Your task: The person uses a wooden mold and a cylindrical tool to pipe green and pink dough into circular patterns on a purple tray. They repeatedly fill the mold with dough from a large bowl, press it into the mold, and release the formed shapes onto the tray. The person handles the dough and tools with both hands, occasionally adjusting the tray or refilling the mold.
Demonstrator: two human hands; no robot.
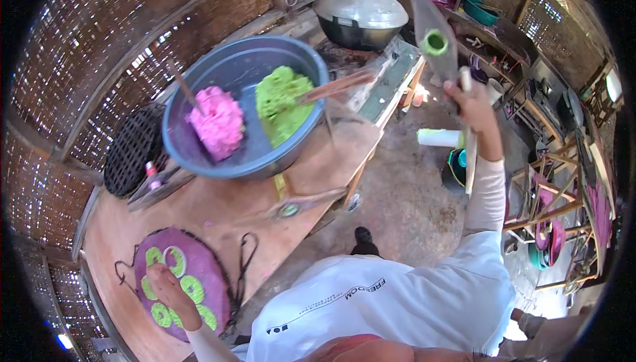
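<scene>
Green rings (199, 288) on a round purple mat (217, 276), mat at the left of the surface (242, 208), your left hand (171, 290) over the rings, its grip indiscernible, your right hand (473, 105) raised, closed around a pale stick (470, 166), blue tub (242, 171) ahead containing pink and green masses.

One pink mound (217, 123), one green mound (281, 100) (two altogether), one blue tub (238, 70), one purple tabletop mat (216, 282)
</scene>
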